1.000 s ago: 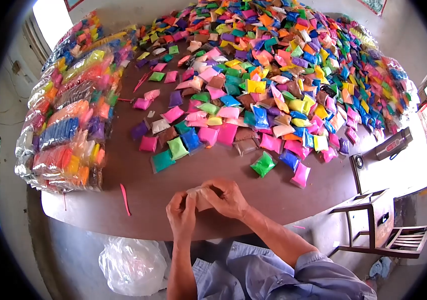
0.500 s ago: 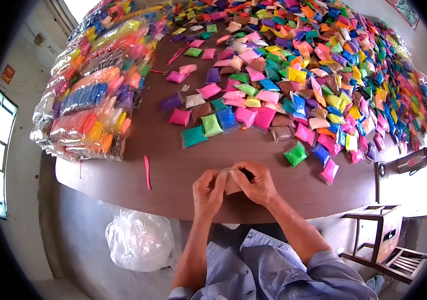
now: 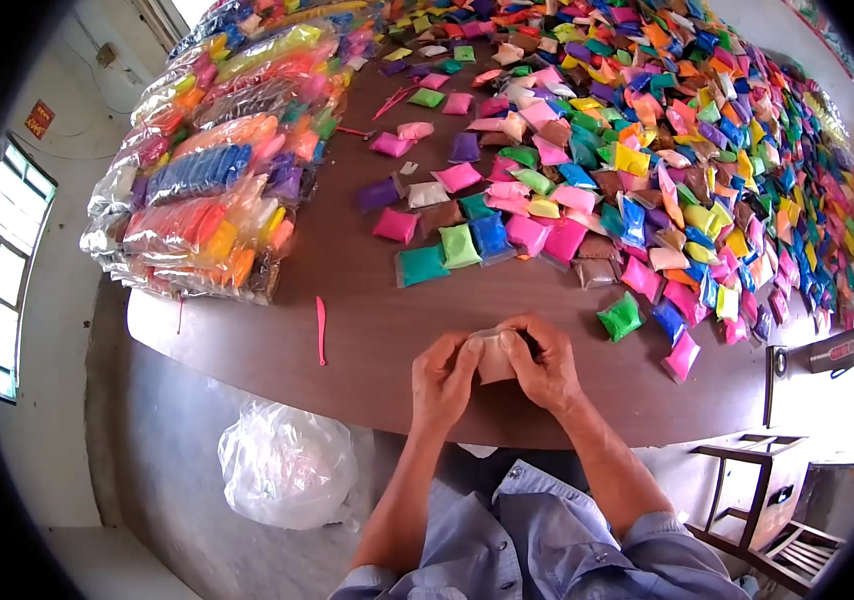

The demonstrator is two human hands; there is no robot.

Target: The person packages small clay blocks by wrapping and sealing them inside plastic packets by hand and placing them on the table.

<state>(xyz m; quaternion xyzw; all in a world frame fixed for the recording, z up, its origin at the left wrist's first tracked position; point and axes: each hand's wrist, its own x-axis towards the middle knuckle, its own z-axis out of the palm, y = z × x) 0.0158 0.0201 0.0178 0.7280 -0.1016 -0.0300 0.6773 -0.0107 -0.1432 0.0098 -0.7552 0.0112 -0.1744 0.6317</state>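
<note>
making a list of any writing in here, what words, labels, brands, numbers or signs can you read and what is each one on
None can be read for certain.
Dark cylinder at right: pinkish marking, too blurred to read.
Red wall sign at left: yellowish marks, too small to read.
Held packet: no lettering that I can make out.

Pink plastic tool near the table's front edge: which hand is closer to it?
Left. The left hand is to the right of the pink plastic tool; the right hand is farther right.
</note>
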